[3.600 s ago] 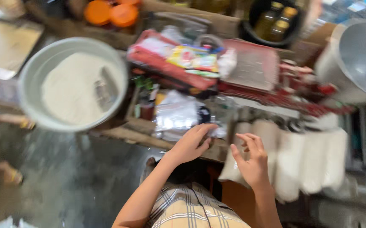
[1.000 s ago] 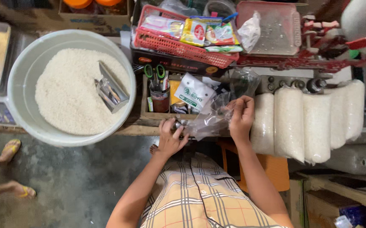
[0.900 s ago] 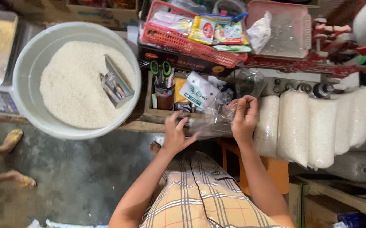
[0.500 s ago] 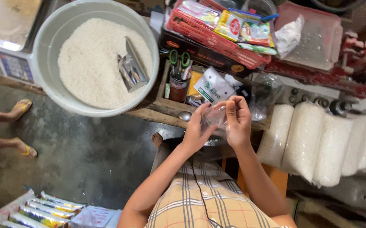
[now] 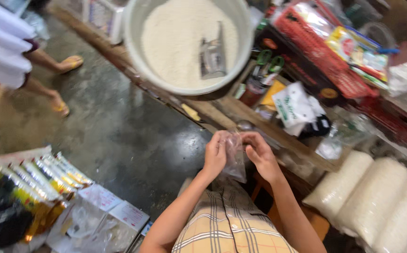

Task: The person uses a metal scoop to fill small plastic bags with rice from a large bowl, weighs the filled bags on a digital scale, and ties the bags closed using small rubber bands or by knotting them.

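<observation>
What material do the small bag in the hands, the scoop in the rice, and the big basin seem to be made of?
Small bag: thin clear plastic film, glossy and crinkled, fingers showing through.
Scoop: probably sheet metal, grey with bright reflections.
Basin: likely plastic, pale grey with a smooth dull rim, though enamelled metal is possible.

Thing: a small clear plastic bag [image 5: 235, 159].
Look: thin, see-through and shiny, with many wrinkles; it looks empty.
Pose: it hangs down, the top edge up and the bottom end loose below.
Hold: the left hand [image 5: 215, 153] and the right hand [image 5: 259, 153] pinch its top edge, one on each side.
Place: in the air, just above the lap in checked cloth, near the edge of the wooden counter.
</observation>
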